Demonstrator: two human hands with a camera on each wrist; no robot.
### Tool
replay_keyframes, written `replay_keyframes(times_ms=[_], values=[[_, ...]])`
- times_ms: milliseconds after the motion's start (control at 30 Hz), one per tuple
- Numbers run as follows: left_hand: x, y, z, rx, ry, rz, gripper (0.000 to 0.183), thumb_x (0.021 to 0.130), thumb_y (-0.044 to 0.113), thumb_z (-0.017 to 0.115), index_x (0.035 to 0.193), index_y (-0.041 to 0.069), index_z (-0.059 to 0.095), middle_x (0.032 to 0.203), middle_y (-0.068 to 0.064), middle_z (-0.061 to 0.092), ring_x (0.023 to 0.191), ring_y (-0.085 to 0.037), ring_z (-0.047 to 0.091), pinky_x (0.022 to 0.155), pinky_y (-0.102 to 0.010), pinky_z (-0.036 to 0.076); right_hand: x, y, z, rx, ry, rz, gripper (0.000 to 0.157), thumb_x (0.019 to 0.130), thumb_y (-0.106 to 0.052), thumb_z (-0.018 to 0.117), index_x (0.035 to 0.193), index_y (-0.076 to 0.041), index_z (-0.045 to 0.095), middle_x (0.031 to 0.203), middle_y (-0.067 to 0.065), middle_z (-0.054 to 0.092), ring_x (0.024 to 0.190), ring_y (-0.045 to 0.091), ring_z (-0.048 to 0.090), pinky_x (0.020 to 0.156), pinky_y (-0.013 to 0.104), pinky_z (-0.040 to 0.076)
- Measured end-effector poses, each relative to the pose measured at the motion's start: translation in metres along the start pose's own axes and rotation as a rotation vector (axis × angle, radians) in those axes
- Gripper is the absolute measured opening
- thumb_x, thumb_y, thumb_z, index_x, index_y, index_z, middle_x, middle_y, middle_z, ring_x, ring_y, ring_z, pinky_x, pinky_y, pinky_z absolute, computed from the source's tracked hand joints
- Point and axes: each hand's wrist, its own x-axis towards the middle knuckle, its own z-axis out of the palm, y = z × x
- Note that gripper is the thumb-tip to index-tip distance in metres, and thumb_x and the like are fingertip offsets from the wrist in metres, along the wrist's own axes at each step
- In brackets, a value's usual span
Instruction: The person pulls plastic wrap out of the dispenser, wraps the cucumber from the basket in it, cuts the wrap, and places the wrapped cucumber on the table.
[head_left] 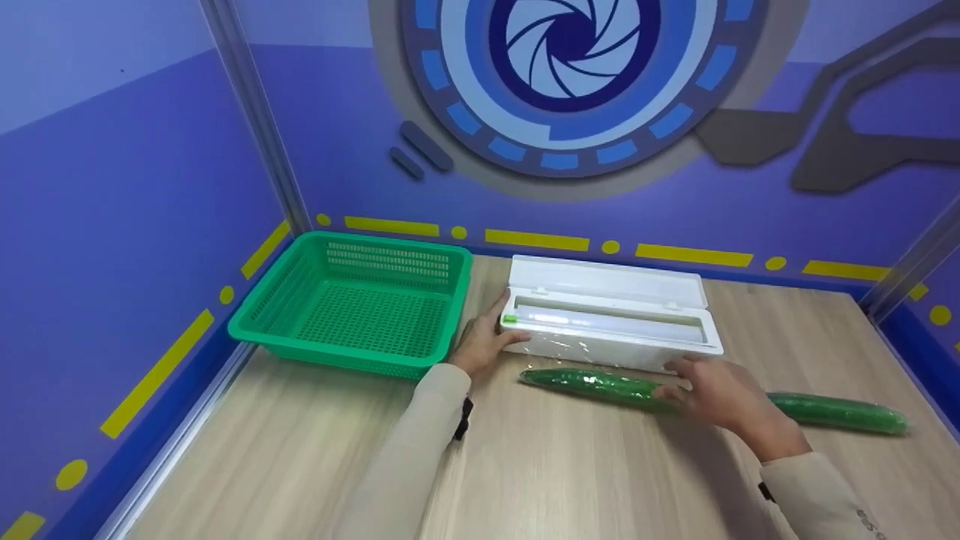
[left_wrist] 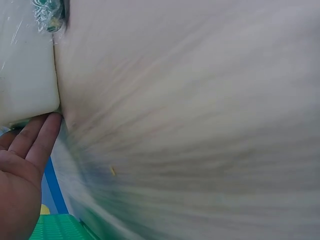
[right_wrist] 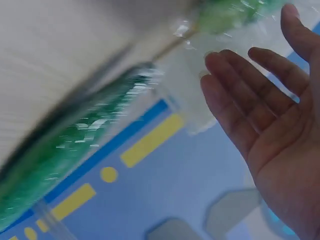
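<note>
A white cling film dispenser (head_left: 600, 346) stands with its lid raised, a roll of clear film (head_left: 600, 321) inside. My left hand (head_left: 486, 337) holds its left end, thumb at the front and fingers along the end; those fingers (left_wrist: 42, 135) show in the left wrist view. Two film-wrapped cucumbers lie in front, one on the left (head_left: 585, 382) and one on the right (head_left: 840, 412). My right hand (head_left: 716, 394) is over them near the dispenser's front right corner, hiding where they meet. In the right wrist view its fingers (right_wrist: 245, 95) are extended, holding nothing.
A green plastic basket (head_left: 352, 360) with slotted sides stands left of the dispenser. Behind runs a blue and purple printed wall (head_left: 337, 135), with metal corner posts (head_left: 259, 112) at the left and right. All stands on a wood-grain table (head_left: 540, 480).
</note>
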Motion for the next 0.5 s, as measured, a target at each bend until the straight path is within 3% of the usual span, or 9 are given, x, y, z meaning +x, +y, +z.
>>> replay_keyframes(times_ms=[133,267,500], values=[[0.002,0.003,0.000,0.053,-0.011,0.011,0.092,0.098,0.034,0.077,0.170,0.013,0.023,0.170,-0.009,0.031,0.154,-0.023,0.034,0.121,-0.037,0.032,0.013,-0.013,-0.003,0.009,0.078,-0.099,0.026,0.088,-0.018,0.088,0.104,-0.002,0.076,0.092,0.008,0.073,0.079,0.024,0.070,0.067,0.045,0.058],[0.004,0.004,0.000,0.058,-0.016,0.015,0.091,0.098,0.034,0.076,0.169,0.011,0.023,0.171,-0.009,0.029,0.155,-0.024,0.032,0.122,-0.037,0.030,0.032,-0.023,0.001,0.025,0.180,-0.176,0.026,0.089,-0.011,0.087,0.110,-0.001,0.076,0.097,0.009,0.071,0.084,0.026,0.070,0.070,0.045,0.060],[-0.001,0.000,-0.003,0.070,-0.006,-0.002,0.092,0.098,0.035,0.076,0.170,0.012,0.023,0.171,-0.008,0.030,0.154,-0.022,0.033,0.123,-0.037,0.029,0.071,-0.033,0.014,0.201,0.213,-0.150,0.024,0.094,-0.007,0.082,0.117,-0.002,0.076,0.105,0.009,0.072,0.096,0.029,0.071,0.084,0.049,0.059]])
